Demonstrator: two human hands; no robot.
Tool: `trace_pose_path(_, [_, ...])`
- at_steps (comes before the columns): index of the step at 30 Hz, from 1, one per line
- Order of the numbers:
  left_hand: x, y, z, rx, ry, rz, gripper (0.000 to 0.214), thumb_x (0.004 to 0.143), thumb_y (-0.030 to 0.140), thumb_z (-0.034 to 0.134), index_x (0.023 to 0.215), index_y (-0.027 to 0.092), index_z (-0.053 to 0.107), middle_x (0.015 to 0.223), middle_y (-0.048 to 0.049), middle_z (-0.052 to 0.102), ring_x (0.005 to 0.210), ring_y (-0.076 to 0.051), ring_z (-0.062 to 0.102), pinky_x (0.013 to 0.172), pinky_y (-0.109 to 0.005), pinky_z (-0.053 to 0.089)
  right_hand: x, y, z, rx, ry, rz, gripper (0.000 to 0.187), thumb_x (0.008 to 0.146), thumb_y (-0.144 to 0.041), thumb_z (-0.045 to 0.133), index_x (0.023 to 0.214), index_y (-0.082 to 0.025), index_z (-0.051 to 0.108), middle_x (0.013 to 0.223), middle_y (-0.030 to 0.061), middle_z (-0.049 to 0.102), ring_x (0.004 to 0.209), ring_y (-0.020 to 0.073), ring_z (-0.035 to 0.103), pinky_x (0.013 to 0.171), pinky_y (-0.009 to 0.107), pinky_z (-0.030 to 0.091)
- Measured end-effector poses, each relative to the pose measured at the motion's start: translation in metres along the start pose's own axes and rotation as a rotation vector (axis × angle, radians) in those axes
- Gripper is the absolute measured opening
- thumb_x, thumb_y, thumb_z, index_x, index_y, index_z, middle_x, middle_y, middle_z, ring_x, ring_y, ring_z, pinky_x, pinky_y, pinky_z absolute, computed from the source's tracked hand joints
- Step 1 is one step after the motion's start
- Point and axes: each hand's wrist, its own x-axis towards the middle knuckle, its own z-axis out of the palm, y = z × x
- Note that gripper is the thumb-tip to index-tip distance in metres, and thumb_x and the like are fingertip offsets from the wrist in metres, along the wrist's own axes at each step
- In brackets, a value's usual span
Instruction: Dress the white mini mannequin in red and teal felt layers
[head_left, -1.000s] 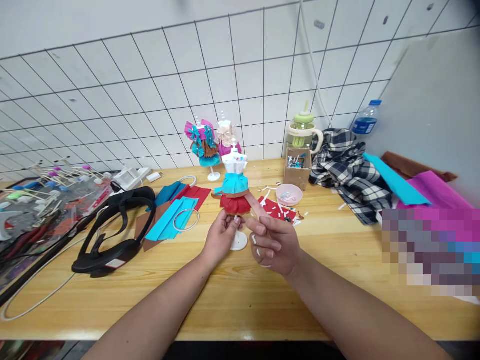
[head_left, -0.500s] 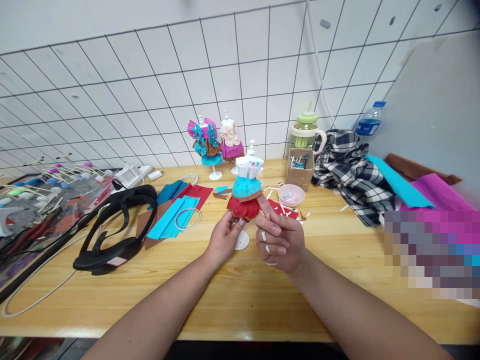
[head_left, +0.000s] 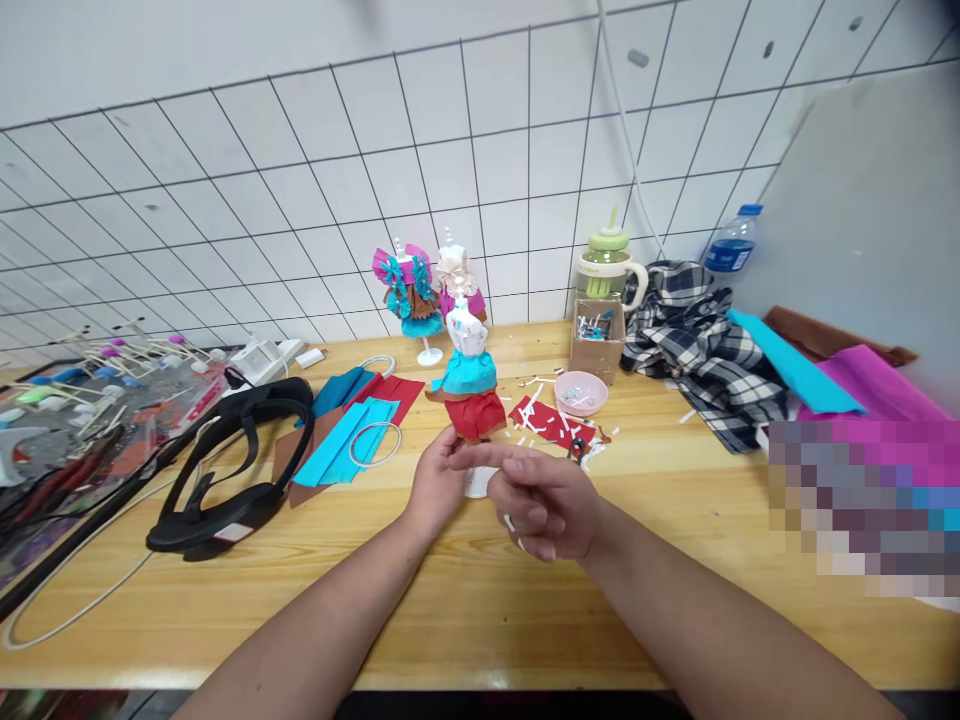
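Observation:
A small white dress-form mannequin [head_left: 466,330] stands mid-table, tilted slightly, dressed in a turquoise crepe-paper layer [head_left: 466,374] over a red skirt [head_left: 477,415] with brown edging. My left hand [head_left: 439,480] is closed at the lower left of the skirt, by the stand; its fingertips are partly hidden. In front of the white round base [head_left: 478,484] is my right hand [head_left: 544,500], index finger stretched leftward to my left hand. Its thumb presses in and the other fingers curl. Small white strips show on those fingers; whether the pinch holds anything is hidden.
Two dressed mannequins [head_left: 411,290] stand behind. At right are a red sheet [head_left: 551,424] with white scraps, a pink bowl [head_left: 580,394], a cardboard box [head_left: 598,350], a bottle [head_left: 731,240] and checked cloth [head_left: 679,320]. Left lie coloured paper sheets [head_left: 349,440] and a black headset strap [head_left: 232,500].
The mannequin has turned and shifted left. My right index finger has left the turquoise layer's edge and come down beside my left hand. A black-handled tool now shows by the red sheet.

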Motion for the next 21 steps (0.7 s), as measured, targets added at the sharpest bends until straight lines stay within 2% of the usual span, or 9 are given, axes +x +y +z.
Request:
trace_pose_path(2, [0.002,-0.001,0.000,-0.034,0.001,0.006,0.020,0.075,0.027,0.063,0.092,0.017,0.066,0.074,-0.0007,0.068,0.066,-0.016,0.061,0.059,-0.024,0.047,0.002,0.001,0.001,-0.016,0.122,-0.105,0.022,0.088,-0.028,0.053,0.103,-0.016,0.063,0.047,-0.0110,0.044,0.031,0.0029,0.018,0.030,0.012,0.038])
trace_pose_path(4, [0.005,-0.002,0.001,-0.072,-0.007,0.012,0.025,0.075,0.032,0.065,0.094,0.016,0.065,0.079,-0.0026,0.070,0.072,-0.017,0.063,0.064,-0.025,0.047,0.005,0.003,0.002,-0.074,0.313,-0.224,0.015,0.085,-0.030,0.058,0.094,-0.018,0.061,0.046,-0.0120,0.042,0.032,0.0026,0.017,0.029,0.012,0.035])
trace_pose_path(7, [0.008,-0.004,0.001,-0.121,-0.017,-0.004,0.030,0.069,0.034,0.072,0.092,0.015,0.066,0.085,-0.0053,0.072,0.077,-0.019,0.064,0.070,-0.027,0.048,0.011,0.006,0.001,-0.226,0.615,-0.379,0.018,0.077,-0.029,0.066,0.090,-0.019,0.058,0.046,-0.0136,0.037,0.034,0.0024,0.019,0.030,0.011,0.030])
trace_pose_path(9, [0.008,-0.005,0.001,-0.120,-0.017,-0.016,0.032,0.067,0.034,0.074,0.092,0.014,0.067,0.085,-0.0057,0.072,0.076,-0.018,0.064,0.070,-0.028,0.048,0.014,0.008,0.000,-0.323,0.744,-0.435,0.022,0.074,-0.031,0.069,0.089,-0.019,0.057,0.046,-0.0140,0.035,0.035,0.0024,0.020,0.030,0.011,0.027])
trace_pose_path(13, [0.007,-0.006,-0.001,-0.088,0.020,-0.024,0.032,0.066,0.034,0.076,0.090,0.014,0.068,0.079,-0.0041,0.070,0.070,-0.016,0.061,0.065,-0.026,0.046,0.016,0.012,-0.003,-0.401,0.810,-0.444,0.020,0.073,-0.032,0.066,0.085,-0.019,0.057,0.048,-0.0136,0.033,0.037,0.0029,0.019,0.030,0.013,0.025])
trace_pose_path(17, [0.009,-0.005,-0.004,-0.079,0.111,-0.028,0.029,0.061,0.033,0.080,0.079,0.014,0.066,0.072,-0.0026,0.068,0.065,-0.015,0.059,0.062,-0.026,0.045,0.018,0.015,-0.008,-0.298,0.904,-0.418,0.017,0.071,-0.026,0.064,0.084,-0.021,0.053,0.048,-0.0133,0.033,0.037,0.0036,0.023,0.031,0.012,0.025])
trace_pose_path(19, [0.010,-0.005,-0.005,-0.081,0.119,-0.024,0.029,0.060,0.032,0.080,0.078,0.014,0.066,0.071,-0.0024,0.068,0.064,-0.015,0.059,0.063,-0.027,0.046,0.018,0.015,-0.011,-0.157,0.885,-0.328,0.022,0.071,-0.023,0.064,0.090,-0.021,0.053,0.051,-0.0122,0.039,0.037,0.0036,0.027,0.032,0.012,0.026])
trace_pose_path(21, [0.010,-0.004,-0.005,-0.095,0.099,-0.022,0.030,0.061,0.032,0.080,0.081,0.013,0.067,0.071,-0.0029,0.069,0.065,-0.016,0.060,0.063,-0.027,0.046,0.017,0.013,-0.012,0.009,0.773,-0.173,0.024,0.074,-0.022,0.062,0.096,-0.020,0.053,0.055,-0.0109,0.044,0.036,0.0028,0.028,0.032,0.012,0.027])
